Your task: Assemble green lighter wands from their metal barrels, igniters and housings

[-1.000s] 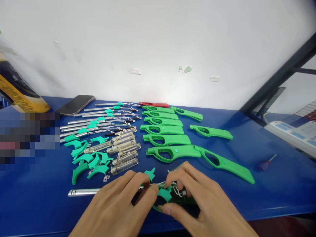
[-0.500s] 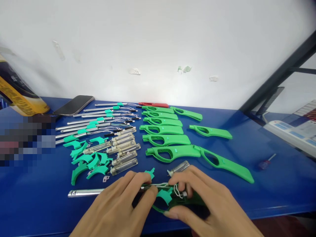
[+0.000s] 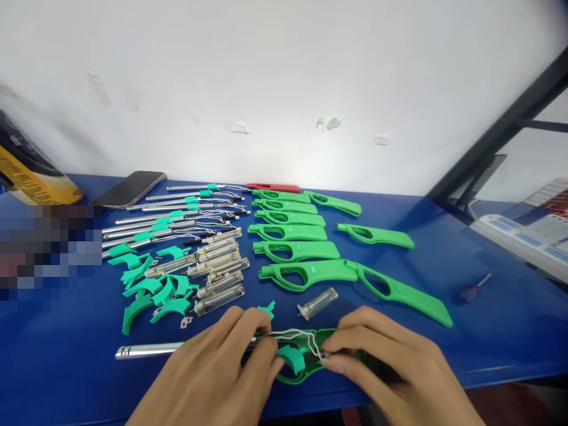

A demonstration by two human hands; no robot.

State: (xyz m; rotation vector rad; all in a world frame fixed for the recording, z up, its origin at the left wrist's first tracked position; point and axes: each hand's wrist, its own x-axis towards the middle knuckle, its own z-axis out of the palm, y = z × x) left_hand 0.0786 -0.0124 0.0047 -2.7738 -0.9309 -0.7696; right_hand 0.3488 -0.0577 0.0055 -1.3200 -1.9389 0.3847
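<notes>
A green lighter shell half (image 3: 306, 377) lies open in front of me, hollow side up. A silver lighter tube (image 3: 148, 350) sticks out to the left from under my left hand (image 3: 217, 361), whose closed fingers hold tube and shell together. Beside those fingertips a teal trigger (image 3: 291, 358) sits in the shell's loop. White wires (image 3: 295, 335) run across the shell to the right. With thumb and forefinger, my right hand (image 3: 390, 352) pinches the small dark igniter at the wires' end, mostly hidden by the fingers. One clear fuel tank (image 3: 318, 304) lies just behind the shell.
Several wired silver tubes (image 3: 146, 220), teal triggers (image 3: 166, 290) and clear tanks (image 3: 219, 299) lie at left. Green shells (image 3: 293, 232) are rowed in the middle, a red one (image 3: 275, 187) behind. A phone (image 3: 128, 188), screwdriver (image 3: 474, 290) and blue table (image 3: 501, 337) also show.
My right hand has shifted slightly right, and its thumb and forefinger have closed together at the wires' end. More of the shell and wires shows. My left hand keeps its hold.
</notes>
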